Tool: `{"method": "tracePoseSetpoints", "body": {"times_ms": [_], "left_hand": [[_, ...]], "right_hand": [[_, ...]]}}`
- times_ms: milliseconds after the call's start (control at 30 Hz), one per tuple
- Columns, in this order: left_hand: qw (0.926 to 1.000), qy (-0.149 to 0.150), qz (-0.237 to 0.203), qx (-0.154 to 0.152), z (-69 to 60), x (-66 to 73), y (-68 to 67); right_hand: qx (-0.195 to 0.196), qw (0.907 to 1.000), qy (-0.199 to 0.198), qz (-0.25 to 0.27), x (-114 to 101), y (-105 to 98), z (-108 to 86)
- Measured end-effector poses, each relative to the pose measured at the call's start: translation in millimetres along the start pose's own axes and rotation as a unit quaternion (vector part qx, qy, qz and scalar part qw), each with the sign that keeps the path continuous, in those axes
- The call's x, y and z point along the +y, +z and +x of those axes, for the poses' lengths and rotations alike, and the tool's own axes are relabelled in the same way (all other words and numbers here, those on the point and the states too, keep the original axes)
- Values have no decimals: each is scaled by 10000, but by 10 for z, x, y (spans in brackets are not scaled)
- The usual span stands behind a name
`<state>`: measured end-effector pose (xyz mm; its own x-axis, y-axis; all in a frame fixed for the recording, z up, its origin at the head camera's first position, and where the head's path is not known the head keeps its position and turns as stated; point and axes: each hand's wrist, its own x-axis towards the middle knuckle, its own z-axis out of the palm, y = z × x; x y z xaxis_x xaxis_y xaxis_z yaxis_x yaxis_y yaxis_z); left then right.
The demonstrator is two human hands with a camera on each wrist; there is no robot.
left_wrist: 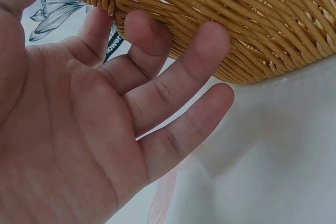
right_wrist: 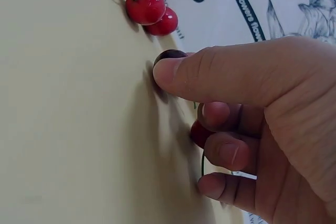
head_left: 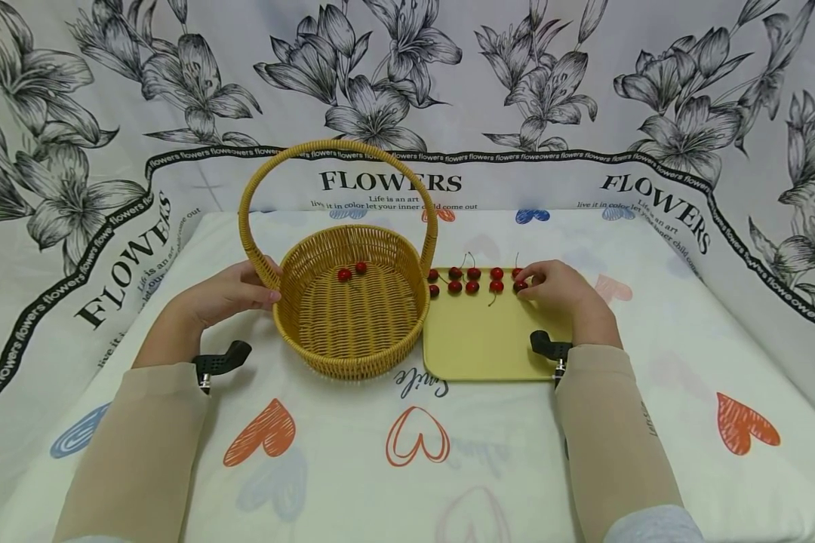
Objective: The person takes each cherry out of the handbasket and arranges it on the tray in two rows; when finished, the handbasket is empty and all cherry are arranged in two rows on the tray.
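Observation:
A yellow wicker basket with a tall arched handle stands in the middle, two red cherries lying inside it. My left hand holds its left side near the foot of the handle, thumb and index finger at the wicker; the other fingers are loosely bent beside the wall in the left wrist view. Over the yellow tray, thumb and fingertips of my right hand pinch a dark red cherry, partly hidden by the thumb. Another red cherry sits behind the bent fingers.
Several cherries, some with green stems, lie in two rows along the tray's far edge. The tray adjoins the basket's right side. A white cloth with printed hearts covers the surface, and flower-printed fabric rises behind.

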<state>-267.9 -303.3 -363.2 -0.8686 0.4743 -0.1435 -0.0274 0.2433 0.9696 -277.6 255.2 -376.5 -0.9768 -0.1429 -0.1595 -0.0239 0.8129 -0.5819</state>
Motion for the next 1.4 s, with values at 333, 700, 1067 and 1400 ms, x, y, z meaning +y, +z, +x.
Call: {"method": "tracePoseSetpoints", "body": {"times_ms": [333,700,1067,1400], "left_hand": [[10000,-4,3,47,-11,11,-4],[9999,-37,61,140,-41,20,-16],[9999,-9,66,103,-41,42,-8],[10000,49,-6,25,-15,12,10]], "right_hand": [[175,9981,-264,536,-108,-81,-33],[454,9754,-1028,1898,-507,-160,-96],[81,9456,-2220,2376,-1063,-56,-223],[-656,9264,-2968,2222,-1554,159,-333]]}}
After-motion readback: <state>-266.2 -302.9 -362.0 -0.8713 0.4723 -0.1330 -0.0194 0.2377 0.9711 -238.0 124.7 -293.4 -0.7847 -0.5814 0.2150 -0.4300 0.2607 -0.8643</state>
